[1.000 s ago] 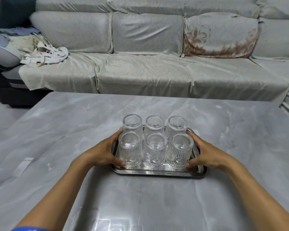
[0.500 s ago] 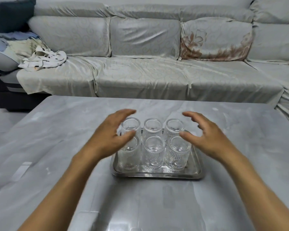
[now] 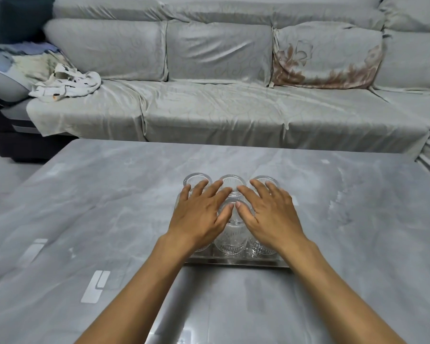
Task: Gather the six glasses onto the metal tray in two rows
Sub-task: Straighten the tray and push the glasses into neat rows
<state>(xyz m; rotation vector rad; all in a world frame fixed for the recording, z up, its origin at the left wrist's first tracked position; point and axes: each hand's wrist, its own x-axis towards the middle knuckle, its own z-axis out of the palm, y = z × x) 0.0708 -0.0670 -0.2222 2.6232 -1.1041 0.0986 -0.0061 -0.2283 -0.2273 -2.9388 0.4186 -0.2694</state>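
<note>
Several clear ribbed glasses (image 3: 230, 240) stand close together in two rows on the metal tray (image 3: 236, 262) in the middle of the grey table. My left hand (image 3: 200, 216) lies flat, palm down, over the tops of the left glasses, fingers spread. My right hand (image 3: 269, 214) lies the same way over the right ones. The thumb tips almost meet above the middle front glass. Neither hand grips anything. Both hands hide most of the front row and much of the tray.
The grey marbled table (image 3: 109, 207) stretches wide on both sides of the tray. Behind it runs a grey covered sofa (image 3: 209, 115) with a crumpled white cloth (image 3: 67, 83) at its left end.
My hands let go of the tray's sides, rose, and came down together flat over the tops of the glasses. The view tilted slightly.
</note>
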